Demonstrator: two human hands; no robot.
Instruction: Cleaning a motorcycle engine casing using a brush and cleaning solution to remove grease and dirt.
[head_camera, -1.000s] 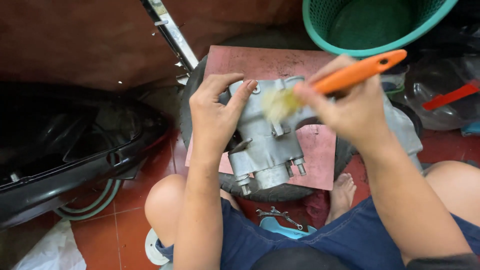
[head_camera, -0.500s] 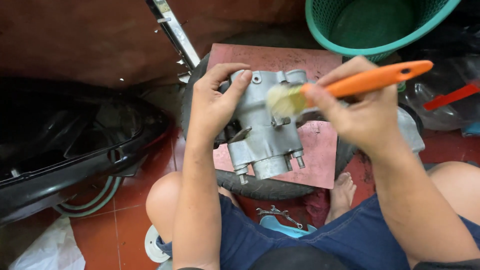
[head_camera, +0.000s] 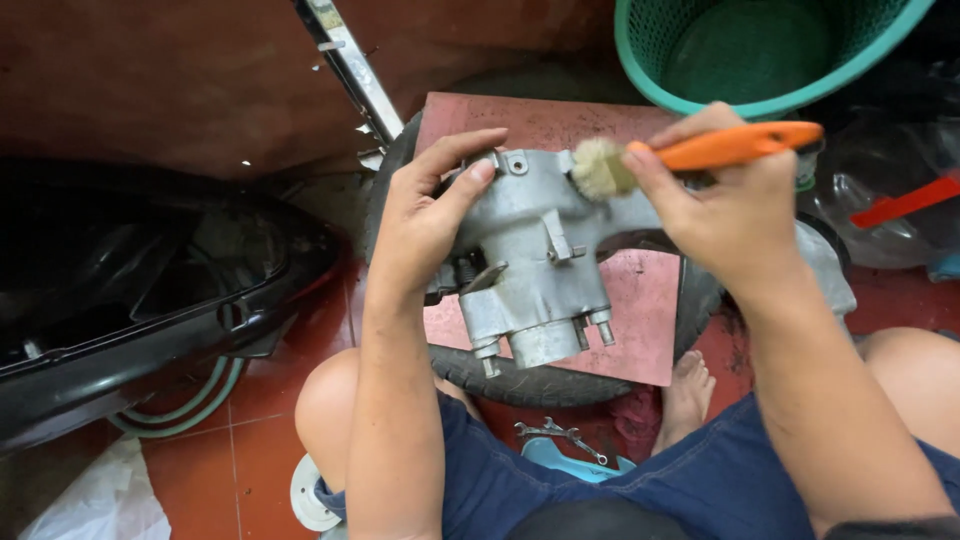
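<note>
The left hand (head_camera: 420, 220) has its grip closed around the grey metal engine casing (head_camera: 535, 270), holding it above the red board (head_camera: 640, 310) laid on a tyre (head_camera: 520, 380). The right hand (head_camera: 730, 210) grips an orange-handled brush (head_camera: 700, 152), bristles touching the casing's upper edge. The casing looks largely clean; brushing appears under way. Since earlier, the brush has shifted up toward the top edge.

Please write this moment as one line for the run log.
left hand: holds grey metal engine casing | right hand: holds orange-handled brush, bristles on casing | under: pink board, tyre
</note>
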